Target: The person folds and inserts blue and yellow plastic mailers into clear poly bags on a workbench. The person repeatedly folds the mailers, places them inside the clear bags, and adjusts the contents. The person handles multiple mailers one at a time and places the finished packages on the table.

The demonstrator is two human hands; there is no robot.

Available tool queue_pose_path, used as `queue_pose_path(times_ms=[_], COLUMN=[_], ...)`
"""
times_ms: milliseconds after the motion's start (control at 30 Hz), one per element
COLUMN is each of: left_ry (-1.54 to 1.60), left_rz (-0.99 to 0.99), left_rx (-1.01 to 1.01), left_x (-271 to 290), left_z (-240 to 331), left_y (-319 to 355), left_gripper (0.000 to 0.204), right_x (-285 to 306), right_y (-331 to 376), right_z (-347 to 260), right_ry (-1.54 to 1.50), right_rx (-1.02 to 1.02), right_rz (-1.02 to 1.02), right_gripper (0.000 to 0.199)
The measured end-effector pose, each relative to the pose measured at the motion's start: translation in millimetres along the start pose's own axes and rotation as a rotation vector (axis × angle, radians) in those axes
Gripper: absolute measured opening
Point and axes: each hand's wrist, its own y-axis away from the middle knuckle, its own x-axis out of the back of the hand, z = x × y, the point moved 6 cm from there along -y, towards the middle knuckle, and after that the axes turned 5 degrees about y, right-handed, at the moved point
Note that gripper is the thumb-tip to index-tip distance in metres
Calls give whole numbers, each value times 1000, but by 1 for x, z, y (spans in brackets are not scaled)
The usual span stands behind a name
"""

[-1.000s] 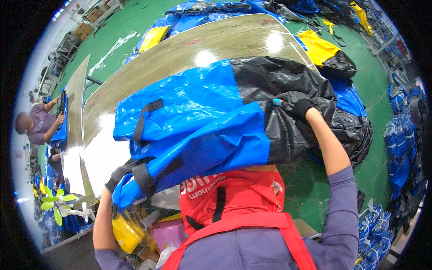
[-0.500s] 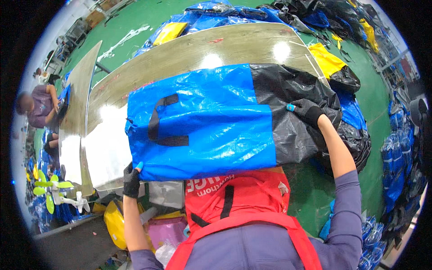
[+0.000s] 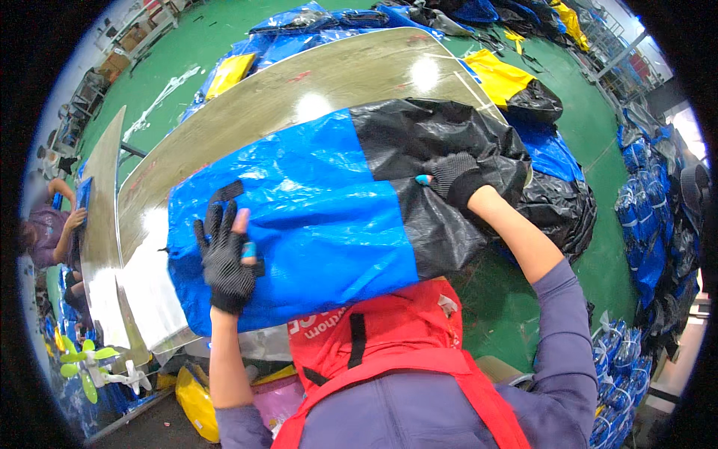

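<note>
A large blue and black woven-plastic bag (image 3: 321, 247) lies flat and creased across the table, its blue part on the left and its black part on the right. My left hand (image 3: 228, 258), in a black knit glove with bare finger ends, rests spread on the blue part. It covers much of a black webbing strap (image 3: 229, 191); the strap's upper end shows above the fingers. On the black part sits my right hand (image 3: 455, 179), gloved the same way. Its fingers are curled into the creased material, and the thumb with blue tape points left.
The pale table (image 3: 247, 112) has a curved far edge. Beyond its right end lie a yellow and black bag (image 3: 508, 78) and more bags on the green floor. Bundled blue bags (image 3: 647, 224) are stacked at far right. A co-worker (image 3: 48, 224) is at the left; a green fan (image 3: 86, 367) stands nearby.
My left hand has let go of the bag's near left corner and moved up onto the strap, fingers spread. My right hand keeps its place on the black part. The whole view has shifted.
</note>
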Motion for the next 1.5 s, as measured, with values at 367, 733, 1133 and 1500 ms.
queue_pose_path(times_ms=[367,733,1133,1500], left_ry=[181,248,589,1320], left_rz=[-225,-400,-772,-107], left_rx=[-577,-967,-521,820], left_x=[-40,-139,-135,-4], left_z=[154,197,81,-162], left_y=[-145,-120,-75,119], left_gripper=[58,56,55,46], right_x=[21,85,4,-4], right_y=[45,127,-106,-102], right_z=[38,-42,27,65], right_ry=[100,-28,-108,-226], right_rx=[-306,192,-23,-177], right_rz=[412,783,-61,-145], right_gripper=[93,19,58,68])
